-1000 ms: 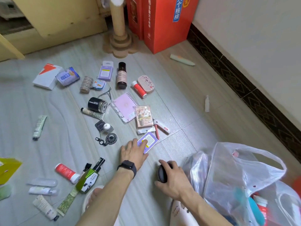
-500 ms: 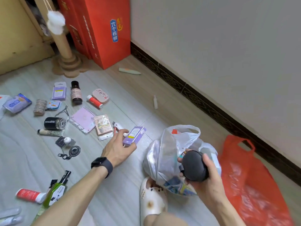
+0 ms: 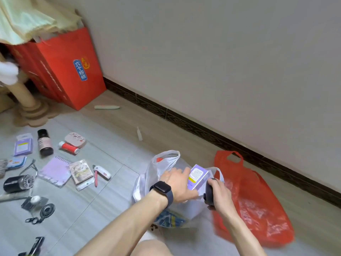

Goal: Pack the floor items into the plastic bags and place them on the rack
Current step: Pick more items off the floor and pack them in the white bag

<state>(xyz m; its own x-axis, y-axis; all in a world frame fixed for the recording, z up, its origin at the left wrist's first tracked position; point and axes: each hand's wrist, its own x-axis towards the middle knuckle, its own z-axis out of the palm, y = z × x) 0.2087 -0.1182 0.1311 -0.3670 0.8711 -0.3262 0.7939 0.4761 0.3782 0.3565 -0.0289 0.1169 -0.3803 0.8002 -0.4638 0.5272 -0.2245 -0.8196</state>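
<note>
Two bags: clear bag [image 3: 156, 163] under the grip, red bag [image 3: 258, 204] right of it. Two purple packs: gripped pack [image 3: 197, 175], floor pack [image 3: 23, 147] far left. One gripped black case [image 3: 209, 193].

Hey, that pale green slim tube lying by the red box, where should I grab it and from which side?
Pinch the pale green slim tube at its middle, coming straight down from above. It lies flat and alone on the floor, so fingers can straddle its narrow width.
</note>
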